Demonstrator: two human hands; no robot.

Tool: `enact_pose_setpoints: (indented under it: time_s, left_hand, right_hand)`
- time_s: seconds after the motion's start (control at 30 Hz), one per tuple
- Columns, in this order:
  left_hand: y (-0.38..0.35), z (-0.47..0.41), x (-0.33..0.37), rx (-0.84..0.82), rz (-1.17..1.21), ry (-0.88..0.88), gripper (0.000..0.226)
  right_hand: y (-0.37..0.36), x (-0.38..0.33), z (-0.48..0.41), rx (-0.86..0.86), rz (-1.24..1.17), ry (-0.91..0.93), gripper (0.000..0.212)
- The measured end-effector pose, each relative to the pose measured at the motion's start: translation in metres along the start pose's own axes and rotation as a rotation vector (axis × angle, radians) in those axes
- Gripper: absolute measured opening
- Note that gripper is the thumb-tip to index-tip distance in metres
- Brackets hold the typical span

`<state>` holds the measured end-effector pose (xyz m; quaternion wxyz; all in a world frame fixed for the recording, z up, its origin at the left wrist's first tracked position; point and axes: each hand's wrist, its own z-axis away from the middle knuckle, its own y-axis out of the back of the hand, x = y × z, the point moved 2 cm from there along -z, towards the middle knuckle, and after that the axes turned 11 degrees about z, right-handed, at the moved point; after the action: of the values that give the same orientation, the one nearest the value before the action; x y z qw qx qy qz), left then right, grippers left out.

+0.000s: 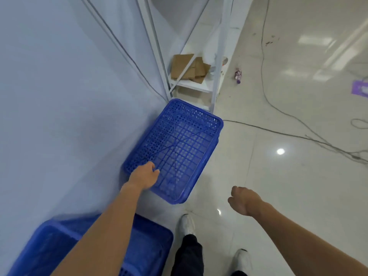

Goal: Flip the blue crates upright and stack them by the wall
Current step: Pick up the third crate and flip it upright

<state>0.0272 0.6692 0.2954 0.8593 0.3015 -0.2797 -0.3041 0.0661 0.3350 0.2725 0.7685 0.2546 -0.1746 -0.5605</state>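
Item 1, at 7 o'clock, nearest the viewer: near blue crate, blurred, its open side facing up, standing against the wall; the left forearm crosses above it. Item 2, at 6 o'clock: black trouser leg and white shoes on the glossy pale floor. Item 3, at 5 o'clock: right hand, held over bare floor, back of the hand up, fingers drooping in a loose curl, grasping nothing. Item 4, at 11 o'clock: left hand, reaching over the near left corner of the far blue crate, fingers loosely curled and apparently released, closed round nothing; whether they touch the rim cannot be told from this angle. Item 5, at 12 o'clock: far blue crate, upright, perforated walls and grid base showing, one long side against the wall. A second rim shows just below its right edge, so it looks nested in another crate of the same kind. Item 6, farther at 12 o'clock, just beyond the crate's far end: white rack of metal posts and diagonal braces, with flattened cardboard lying on its low shelf. Item 7, at 1 o'clock: small bottle with a purple label, lying on the floor just beside the rack's post. Item 8, at 2 o'clock: thin dark cables trailing across the tiles. Item 9, at 3 o'clock: purple patch at the picture's edge.
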Motion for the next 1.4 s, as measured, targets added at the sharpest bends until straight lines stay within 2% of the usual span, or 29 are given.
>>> enact_pose_setpoints:
  time_s: [0.1,0.17,0.43,0.67,0.9,1.03,1.1,1.2,1.27,1.4]
  left_hand:
    - [0.001,-0.085,-0.018,-0.033,-0.056,-0.017,0.047]
    - [-0.001,-0.131,-0.036,-0.070,-0.098,-0.012,0.049]
    - [-0.025,-0.269,-0.103,-0.105,-0.189,0.074,0.060]
    - [-0.047,-0.317,-0.150,-0.104,-0.213,0.150,0.070]
    - [-0.049,-0.345,-0.157,-0.012,-0.178,0.128,0.070]
    - [-0.047,-0.361,-0.158,0.010,0.096,0.214,0.073]
    - [-0.046,-0.368,-0.161,0.065,0.174,0.188,0.069]
    - [-0.047,-0.376,-0.169,0.146,0.314,0.287,0.081]
    - [-0.046,-0.379,-0.174,0.172,0.421,0.326,0.102]
    - [-0.048,-0.381,-0.166,0.258,0.546,0.321,0.090]
  right_hand:
    - [-0.016,-0.029,-0.062,-0.044,-0.052,-0.024,0.020]
    - [-0.024,-0.051,-0.097,-0.064,-0.107,-0.043,0.018]
    - [-0.053,-0.124,-0.225,-0.112,-0.283,-0.076,0.033]
    - [-0.074,-0.136,-0.293,-0.143,-0.530,-0.188,0.039]
    - [-0.075,-0.147,-0.325,-0.044,-0.632,-0.312,0.047]
    - [-0.082,-0.147,-0.334,0.030,-0.713,-0.444,0.055]
    - [-0.087,-0.148,-0.338,0.065,-0.772,-0.512,0.057]
    - [-0.094,-0.146,-0.343,0.047,-0.850,-0.565,0.045]
    - [-0.097,-0.144,-0.345,0.059,-0.882,-0.565,0.038]
    - [-0.098,-0.138,-0.344,0.107,-0.719,-0.439,0.026]
